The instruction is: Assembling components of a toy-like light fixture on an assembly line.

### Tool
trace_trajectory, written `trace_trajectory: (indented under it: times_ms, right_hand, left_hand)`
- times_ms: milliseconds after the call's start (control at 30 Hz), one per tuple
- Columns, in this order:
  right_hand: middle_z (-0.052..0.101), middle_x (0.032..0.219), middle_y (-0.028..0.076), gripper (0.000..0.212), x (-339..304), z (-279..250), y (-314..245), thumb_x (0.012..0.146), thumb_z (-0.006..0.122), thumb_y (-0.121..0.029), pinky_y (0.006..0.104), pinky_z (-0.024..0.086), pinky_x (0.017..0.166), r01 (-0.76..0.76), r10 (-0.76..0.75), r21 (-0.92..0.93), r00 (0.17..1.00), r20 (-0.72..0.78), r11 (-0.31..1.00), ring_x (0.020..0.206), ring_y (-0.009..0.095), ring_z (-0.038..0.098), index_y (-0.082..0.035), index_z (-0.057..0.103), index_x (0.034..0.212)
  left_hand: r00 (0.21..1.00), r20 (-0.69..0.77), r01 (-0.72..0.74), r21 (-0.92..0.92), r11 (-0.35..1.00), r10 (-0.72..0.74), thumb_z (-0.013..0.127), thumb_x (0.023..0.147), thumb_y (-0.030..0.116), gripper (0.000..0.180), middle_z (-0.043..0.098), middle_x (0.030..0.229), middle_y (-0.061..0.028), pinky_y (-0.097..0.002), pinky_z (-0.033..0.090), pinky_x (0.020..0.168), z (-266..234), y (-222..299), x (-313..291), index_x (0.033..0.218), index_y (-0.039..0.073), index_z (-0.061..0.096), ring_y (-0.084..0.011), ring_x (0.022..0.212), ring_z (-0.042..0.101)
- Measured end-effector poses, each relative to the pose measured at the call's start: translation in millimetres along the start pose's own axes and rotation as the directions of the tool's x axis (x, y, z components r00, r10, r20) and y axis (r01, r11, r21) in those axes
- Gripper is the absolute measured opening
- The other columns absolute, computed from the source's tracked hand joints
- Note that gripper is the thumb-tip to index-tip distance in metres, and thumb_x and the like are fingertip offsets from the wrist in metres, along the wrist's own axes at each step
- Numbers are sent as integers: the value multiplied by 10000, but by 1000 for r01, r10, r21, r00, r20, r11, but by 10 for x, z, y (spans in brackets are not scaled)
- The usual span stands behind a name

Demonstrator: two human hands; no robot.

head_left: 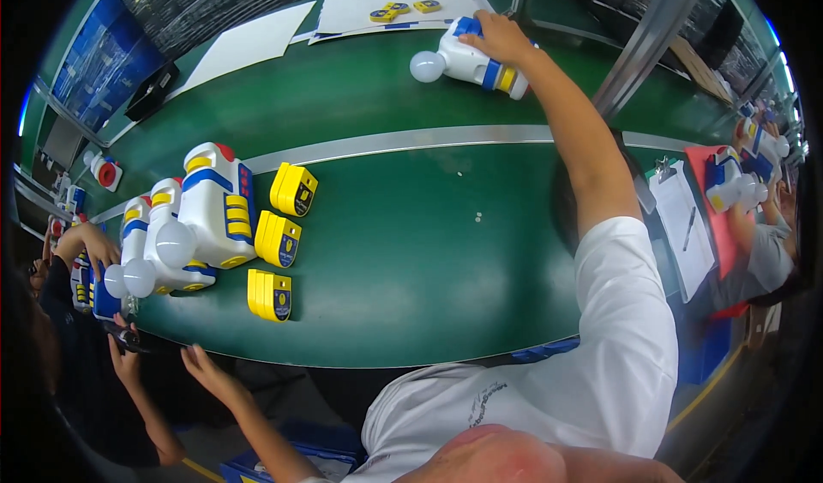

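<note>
My right arm reaches across to the far side of the green table, where my right hand [501, 39] grips a white toy figure [465, 59] by its blue part. The toy lies on its side, its frosted round dome toward the left and a yellow band near its other end. Below the near table edge, at the left, my left hand [207, 373] is held out with fingers extended and nothing in it. Several similar white, blue and yellow toy figures [210, 200] stand together at the left of the table. Stacked yellow blocks with dark labels [279, 239] sit beside them.
A metal rail [411, 143] runs across the table, and a metal post [651, 46] rises at the right. White sheets [377, 3] with small yellow pieces lie at the back. A co-worker's hands [124, 350] are close at left; a clipboard [683, 226] lies right.
</note>
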State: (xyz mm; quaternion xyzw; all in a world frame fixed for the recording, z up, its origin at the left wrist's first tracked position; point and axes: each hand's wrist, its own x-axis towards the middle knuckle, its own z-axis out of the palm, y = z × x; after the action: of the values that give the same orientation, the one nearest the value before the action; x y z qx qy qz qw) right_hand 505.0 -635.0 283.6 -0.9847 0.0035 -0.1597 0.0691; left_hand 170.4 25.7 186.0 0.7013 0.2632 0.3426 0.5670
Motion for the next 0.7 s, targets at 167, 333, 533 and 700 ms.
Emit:
trace_trajectory:
  times_ms: [167,333,533,700]
  right_hand:
    - [483,1403,195,944,-94,-166,-245,759,657,-726,492,406,1064,-12,16,-191,1000,21,982,1327,386,438,-53,497,1401]
    - [444,1391,260,1191,-261,-91,-222,542,899,-543,517,395,1071,110,-80,-257,989,124,960,1305,434,436,-104,339,1498]
    - [561,1267,219,866,-344,-7,-277,578,882,-326,495,454,1004,93,-147,-323,978,-148,942,1225,405,509,-35,522,1310]
    - [523,1268,183,1029,-467,274,-268,619,873,-232,521,454,980,31,-142,-445,966,-218,895,1169,354,536,-73,334,1481]
  left_hand:
    - [963,27,-267,221,938,267,528,1004,149,497,434,1462,-209,-404,319,1139,-242,177,-741,1437,-38,371,-293,1366,423]
    - [917,186,-384,178,906,353,534,960,110,506,448,1444,-195,-419,311,1139,-45,356,-1035,1420,-35,380,-310,1349,438]
    - [827,261,-540,124,832,498,622,910,166,541,466,1383,-189,-426,312,1127,99,519,-1330,1372,-36,426,-321,1305,453]
    - [679,349,-723,166,670,646,682,814,87,433,566,1240,-223,-427,424,1033,192,631,-1424,1209,-43,562,-361,1166,558]
